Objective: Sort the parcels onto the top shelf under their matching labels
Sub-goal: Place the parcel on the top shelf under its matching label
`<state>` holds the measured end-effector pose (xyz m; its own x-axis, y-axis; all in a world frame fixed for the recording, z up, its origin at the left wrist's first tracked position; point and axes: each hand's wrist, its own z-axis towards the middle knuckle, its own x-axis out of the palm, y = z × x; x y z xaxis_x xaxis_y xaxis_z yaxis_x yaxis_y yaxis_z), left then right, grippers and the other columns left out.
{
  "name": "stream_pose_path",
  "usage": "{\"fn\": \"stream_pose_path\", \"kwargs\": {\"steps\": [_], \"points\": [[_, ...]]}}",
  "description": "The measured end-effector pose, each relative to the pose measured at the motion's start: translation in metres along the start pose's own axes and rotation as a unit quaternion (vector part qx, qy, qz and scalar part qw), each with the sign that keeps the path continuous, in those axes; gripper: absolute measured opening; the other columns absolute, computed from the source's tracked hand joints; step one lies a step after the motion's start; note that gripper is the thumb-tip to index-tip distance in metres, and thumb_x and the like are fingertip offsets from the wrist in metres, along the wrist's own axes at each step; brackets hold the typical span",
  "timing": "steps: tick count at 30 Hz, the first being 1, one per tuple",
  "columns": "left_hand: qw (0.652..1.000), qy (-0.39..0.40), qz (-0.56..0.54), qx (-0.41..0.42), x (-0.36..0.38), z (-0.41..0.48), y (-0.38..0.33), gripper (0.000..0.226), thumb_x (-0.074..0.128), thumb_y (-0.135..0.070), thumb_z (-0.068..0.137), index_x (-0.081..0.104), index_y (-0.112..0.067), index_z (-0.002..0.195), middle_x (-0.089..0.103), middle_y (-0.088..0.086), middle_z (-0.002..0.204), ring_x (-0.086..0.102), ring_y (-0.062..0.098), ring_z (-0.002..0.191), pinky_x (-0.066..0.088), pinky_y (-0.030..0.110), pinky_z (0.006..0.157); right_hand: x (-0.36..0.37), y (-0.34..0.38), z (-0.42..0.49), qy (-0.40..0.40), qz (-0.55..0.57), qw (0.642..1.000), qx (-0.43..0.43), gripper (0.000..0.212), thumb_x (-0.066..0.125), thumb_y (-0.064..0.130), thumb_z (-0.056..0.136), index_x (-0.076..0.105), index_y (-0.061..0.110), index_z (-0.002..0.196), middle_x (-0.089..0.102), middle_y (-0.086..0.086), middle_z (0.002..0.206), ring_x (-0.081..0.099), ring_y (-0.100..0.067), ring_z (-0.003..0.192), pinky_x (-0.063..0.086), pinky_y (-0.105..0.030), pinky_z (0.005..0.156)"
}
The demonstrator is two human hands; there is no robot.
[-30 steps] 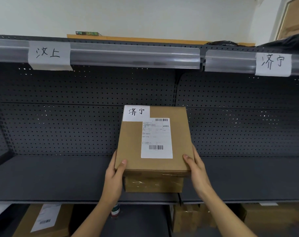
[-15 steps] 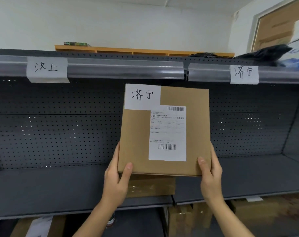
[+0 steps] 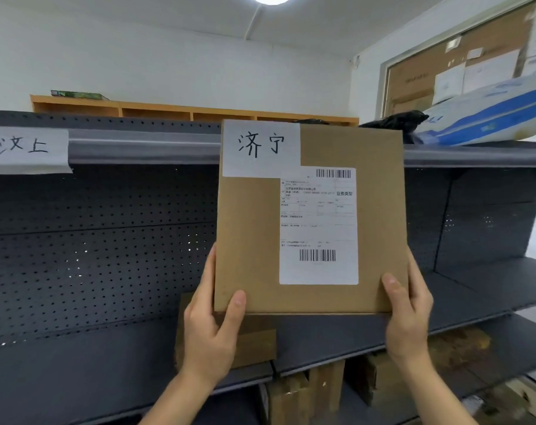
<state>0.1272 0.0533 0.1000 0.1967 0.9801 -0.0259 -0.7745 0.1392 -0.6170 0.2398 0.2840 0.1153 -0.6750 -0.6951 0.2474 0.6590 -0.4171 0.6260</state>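
Note:
I hold a flat brown cardboard parcel (image 3: 248,234) upright in front of the shelving, its top edge level with the top shelf rail (image 3: 144,148). A white tag reading 济宁 and a shipping label are stuck on its face. My left hand (image 3: 210,329) grips its lower left corner and my right hand (image 3: 409,317) its lower right corner. A paper label 汶上 (image 3: 26,148) hangs on the rail at the left. The 济宁 shelf label is hidden behind the parcel.
A second brown box (image 3: 254,345) sits on the middle shelf (image 3: 76,363) behind my left hand. A black bag (image 3: 395,119) and a white-and-blue mailer (image 3: 487,115) lie on the top shelf at right. Cardboard boxes (image 3: 303,394) stand on the lower shelf.
Both hands have lifted the parcel off the box on the middle shelf up to the top rail and slightly right. My view has tilted upward and swung right.

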Motion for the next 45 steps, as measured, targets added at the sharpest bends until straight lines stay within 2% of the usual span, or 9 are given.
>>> {"fn": "stream_pose_path", "kwargs": {"steps": [5,10,15,21,27,31,37,42,45], "points": [[0.999,0.026,-0.022,0.028,0.023,0.035,-0.028,0.079,0.051,-0.056,0.093,0.030,-0.013,0.156,0.055,-0.006,0.147,0.053,0.006,0.133,0.044,0.024,0.107,-0.014,0.027,0.030,-0.017,-0.009,1.000,-0.023,0.058,0.048,0.018,0.093,0.043,0.001,0.148,0.058,-0.019,0.141,0.059,-0.026,0.125,0.049,-0.037,0.104],[0.999,0.028,-0.028,0.033,0.045,0.092,-0.048,0.068,0.049,-0.045,0.096,0.035,-0.012,0.153,0.061,0.000,0.138,0.058,0.007,0.125,0.049,0.034,0.105,-0.005,0.053,0.089,-0.011,-0.032,0.999,-0.020,0.041,0.048,0.006,0.102,0.052,0.003,0.143,0.067,-0.005,0.127,0.065,0.003,0.105,0.050,-0.014,0.089],[0.999,0.029,0.027,0.007,0.064,0.152,-0.072,0.042,0.046,-0.042,0.102,0.052,-0.023,0.140,0.064,-0.020,0.115,0.060,-0.007,0.103,0.049,0.018,0.088,0.011,0.069,0.154,-0.016,-0.063,0.998,0.000,0.023,0.053,0.023,0.101,0.067,0.022,0.120,0.069,0.016,0.104,0.061,0.014,0.084,0.045,-0.007,0.072],[0.992,0.073,0.101,-0.025,0.083,0.217,-0.092,0.086,0.042,-0.073,0.083,0.033,-0.024,0.153,0.050,0.000,0.150,0.047,0.023,0.135,0.036,0.048,0.113,0.014,0.065,0.237,-0.004,-0.092,0.993,0.073,0.018,0.055,0.037,0.095,0.065,0.025,0.103,0.063,0.005,0.105,0.058,-0.016,0.104,0.045,-0.034,0.087],[0.982,0.122,0.128,-0.066,0.113,0.280,-0.103,0.060,0.051,-0.060,0.093,0.050,-0.017,0.136,0.063,-0.002,0.117,0.061,0.013,0.100,0.047,0.026,0.075,0.022,0.062,0.312,0.024,-0.154,0.982,0.103,0.019,0.049,0.038,0.095,0.054,0.021,0.089,0.051,-0.001,0.090,0.048,-0.015,0.086,0.038,-0.035,0.079],[0.979,0.118,0.113,-0.123,0.120,0.312,-0.096,0.067,0.053,-0.065,0.089,0.056,-0.010,0.127,0.069,0.004,0.109,0.068,0.022,0.099,0.055,0.042,0.093,0.035,0.057,0.348,0.056,-0.171,0.976,0.122,0.028,0.055,0.045,0.087,0.052,0.019,0.095,0.051,-0.005,0.090,0.050,-0.019,0.081,0.039,-0.035,0.075],[0.972,0.098,0.168,-0.134,0.125,0.337,-0.076,0.113,0.052,-0.087,0.055,0.051,-0.006,0.134,0.067,0.011,0.118,0.067,0.032,0.103,0.055,0.050,0.094,0.052,0.025,0.384,0.083,-0.210,0.966,0.125,0.036,0.053,0.050,0.081,0.055,0.016,0.094,0.056,-0.007,0.091,0.054,-0.024,0.084,0.039,-0.035,0.077],[0.949,0.128,0.254,-0.137,0.132,0.339,-0.067,0.067,0.048,-0.071,0.088,0.055,-0.007,0.106,0.064,0.007,0.091,0.061,0.024,0.079,0.052,0.038,0.082,0.055,0.000,0.394,0.097,-0.218,0.961,0.139,0.052,0.050,0.052,0.085,0.060,0.007,0.109,0.059,-0.010,0.098,0.058,-0.029,0.093,0.046,-0.038,0.085],[0.938,0.145,0.277,-0.147,0.135,0.345,-0.061,0.065,0.049,-0.069,0.089,0.059,-0.006,0.103,0.067,0.011,0.097,0.062,0.027,0.084,0.052,0.041,0.086,0.055,-0.010,0.395,0.107,-0.233,0.955,0.151,0.061,0.051,0.054,0.089,0.055,0.003,0.122,0.060,-0.013,0.109,0.058,-0.030,0.101,0.046,-0.039,0.089]]}}
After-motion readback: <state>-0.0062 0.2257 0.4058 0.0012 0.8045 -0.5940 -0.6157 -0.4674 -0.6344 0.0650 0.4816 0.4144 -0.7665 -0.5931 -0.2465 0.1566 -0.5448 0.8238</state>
